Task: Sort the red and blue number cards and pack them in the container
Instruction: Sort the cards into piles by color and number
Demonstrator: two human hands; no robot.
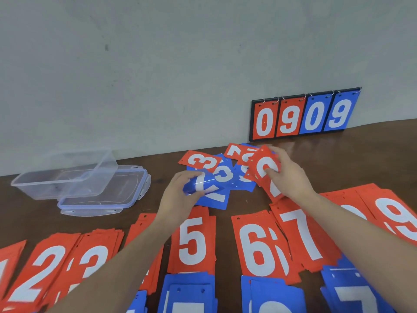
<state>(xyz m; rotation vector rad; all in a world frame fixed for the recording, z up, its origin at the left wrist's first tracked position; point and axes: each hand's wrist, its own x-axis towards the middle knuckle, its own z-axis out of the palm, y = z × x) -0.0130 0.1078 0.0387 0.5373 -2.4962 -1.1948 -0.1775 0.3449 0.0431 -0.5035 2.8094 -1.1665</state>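
Observation:
A loose heap of mixed red and blue number cards [204, 162] lies at the middle of the brown table. My left hand [178, 195] grips a bent blue card [203, 185] lifted off the heap. My right hand [286, 177] holds a small stack of red cards [262, 164], thumb pressed on the top card's white digit. Sorted red piles run along the near side: 2 [42, 274], 3 [94, 258], 5 [193, 240], 6 [257, 247], 7 [302, 233], 9 [397, 218]. Blue piles [187, 294] lie nearest me. The clear plastic container [65, 175] sits at the left.
The container's clear lid [106, 195] lies flat beside and partly under it. A black flip scoreboard [304, 115] showing 0 9 0 9 leans against the grey wall at the table's back edge. Bare tabletop [158, 163] shows between container and heap.

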